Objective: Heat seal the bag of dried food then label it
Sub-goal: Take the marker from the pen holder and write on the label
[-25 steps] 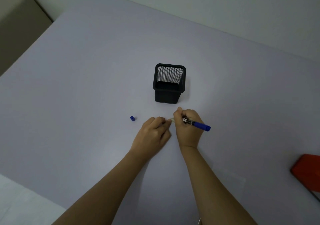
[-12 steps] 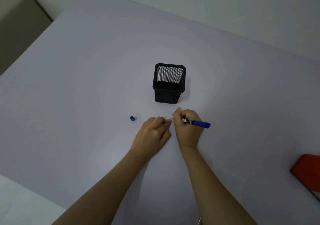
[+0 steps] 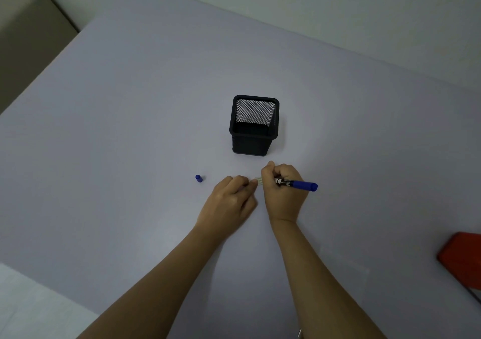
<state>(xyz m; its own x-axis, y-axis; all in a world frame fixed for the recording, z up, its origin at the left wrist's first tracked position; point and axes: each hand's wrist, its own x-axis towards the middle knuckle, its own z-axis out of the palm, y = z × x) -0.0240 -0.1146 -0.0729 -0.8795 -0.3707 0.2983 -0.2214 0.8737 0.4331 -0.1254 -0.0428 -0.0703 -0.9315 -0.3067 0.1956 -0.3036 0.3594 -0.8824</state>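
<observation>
My right hand point(image 3: 283, 187) grips a blue marker point(image 3: 299, 184), its tip hidden under the fingers and its barrel pointing right. A small pale label point(image 3: 258, 180) lies on the table between my two hands. My left hand point(image 3: 229, 200) rests on the table with its curled fingertips pressed on the label's left end. The marker's blue cap point(image 3: 198, 178) stands alone to the left of that hand. A clear flat bag point(image 3: 346, 263) lies faintly visible beside my right forearm.
A black mesh pen holder point(image 3: 254, 127) stands just beyond my hands. A red object point(image 3: 462, 259) sits at the right edge. The pale purple table point(image 3: 130, 104) ends at a wall behind, and a beige surface point(image 3: 23, 31) lies past the left corner.
The marker's barrel has tilted slightly while the right hand stays over the label. My left hand has hardly moved.
</observation>
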